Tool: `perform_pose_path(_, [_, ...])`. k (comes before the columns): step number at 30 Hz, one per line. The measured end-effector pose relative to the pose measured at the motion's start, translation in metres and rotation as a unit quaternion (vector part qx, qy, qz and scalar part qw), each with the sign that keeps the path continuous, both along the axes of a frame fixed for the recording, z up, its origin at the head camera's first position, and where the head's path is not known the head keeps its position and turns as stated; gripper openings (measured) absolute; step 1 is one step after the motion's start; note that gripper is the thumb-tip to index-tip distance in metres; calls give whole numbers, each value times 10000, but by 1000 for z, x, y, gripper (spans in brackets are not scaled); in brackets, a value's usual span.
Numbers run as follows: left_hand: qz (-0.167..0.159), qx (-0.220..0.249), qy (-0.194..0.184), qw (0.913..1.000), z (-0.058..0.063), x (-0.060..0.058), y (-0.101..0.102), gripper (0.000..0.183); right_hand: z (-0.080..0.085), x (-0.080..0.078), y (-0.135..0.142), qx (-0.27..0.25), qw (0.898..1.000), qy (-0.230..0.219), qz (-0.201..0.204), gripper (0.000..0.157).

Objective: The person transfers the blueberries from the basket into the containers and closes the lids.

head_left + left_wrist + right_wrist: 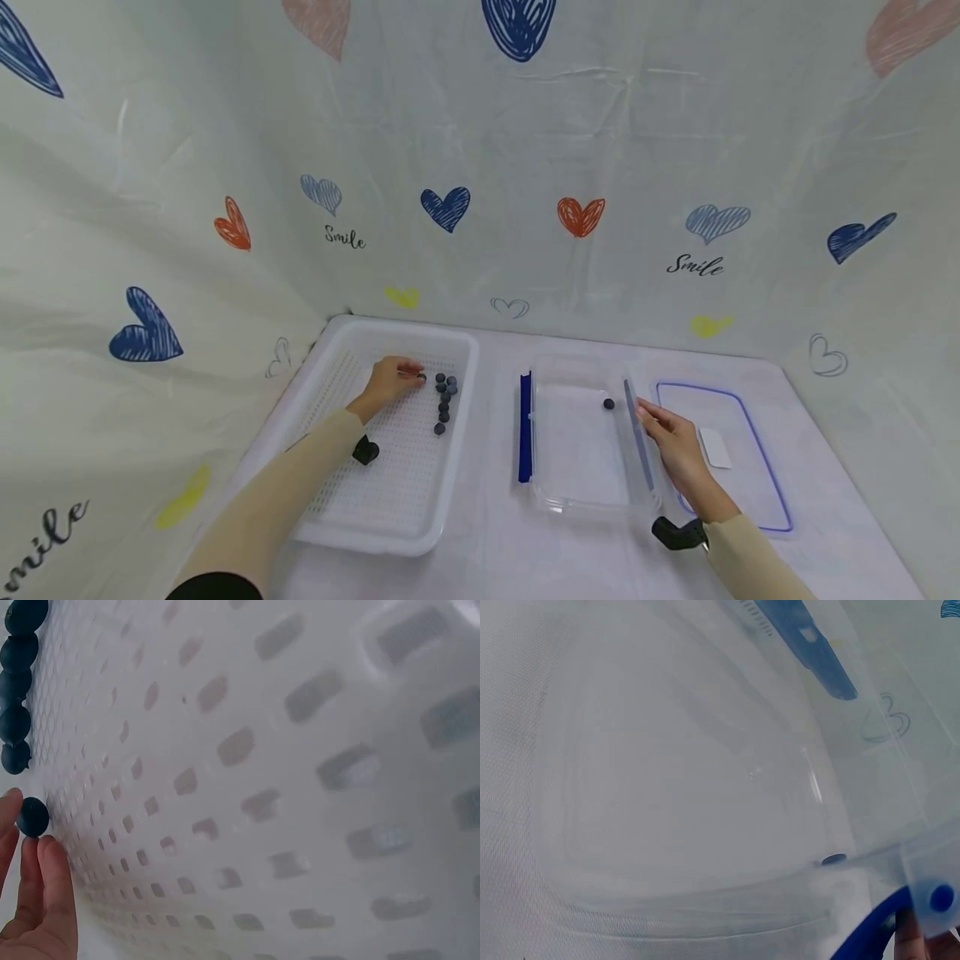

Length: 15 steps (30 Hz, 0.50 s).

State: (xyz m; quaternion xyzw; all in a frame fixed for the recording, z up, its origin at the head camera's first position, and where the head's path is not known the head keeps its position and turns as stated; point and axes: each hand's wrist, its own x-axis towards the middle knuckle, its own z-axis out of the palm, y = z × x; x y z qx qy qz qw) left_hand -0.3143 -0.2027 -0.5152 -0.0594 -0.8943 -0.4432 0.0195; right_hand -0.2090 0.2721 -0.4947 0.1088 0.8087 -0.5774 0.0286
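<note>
My left hand [392, 385] reaches into a white perforated basket [429, 546] and pinches a dark blueberry [32, 817] between thumb and fingers, close over the basket floor. Beside it several more blueberries [444, 407] lie in a crooked line, also seen as a row of blueberries [19, 652] in the left wrist view. My right hand [678, 446] grips the right side of a clear plastic box [573, 507] at its blue latch [870, 930]. Inside that box sits a single blueberry [609, 404], near the upper right.
A clear lid with a blue seal [761, 442] lies on the table right of the box, with a white rectangle [715, 448] on it. Another blue latch [525, 427] sticks out at the box's left side. A heart-printed curtain [525, 150] hangs behind the table.
</note>
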Motion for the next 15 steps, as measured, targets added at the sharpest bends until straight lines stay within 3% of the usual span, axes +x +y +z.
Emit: perform_pose_path(15, [20,34,134,9999,-2,1,6,19,-1,-1,0,21,10000,-14,-9,59])
